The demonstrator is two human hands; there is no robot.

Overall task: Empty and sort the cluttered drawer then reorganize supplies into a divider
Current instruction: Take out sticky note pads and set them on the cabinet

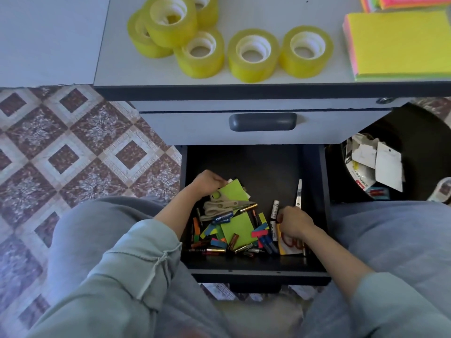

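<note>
Drawer (256,271), lower centre, half full. L hand (209,183) pinches green pad (235,191); R hand (295,222) curled by markers (274,211), grip unclear. Slide pad from under scissors (219,206) first, then lift to desk (317,15) beside other pads (400,42).

We look down at a pale grey cabinet (288,13) standing on a patterned floor (73,147).

The floor shows us a repeating diamond pattern, with brown squares framed in cream bands and mottled maroon between them. The cabinet top has a dark edge band (244,92) along its front. Under it we see a closed grey drawer front (185,128) with a dark rounded handle (262,121), and a small metal lock (384,100) at the upper right. A second pale surface (48,37) lies just beside the cabinet at the upper left. To our right stands a black bin (415,132) holding torn paper and packaging. The light is soft and cool, with a bluish cast.
</note>
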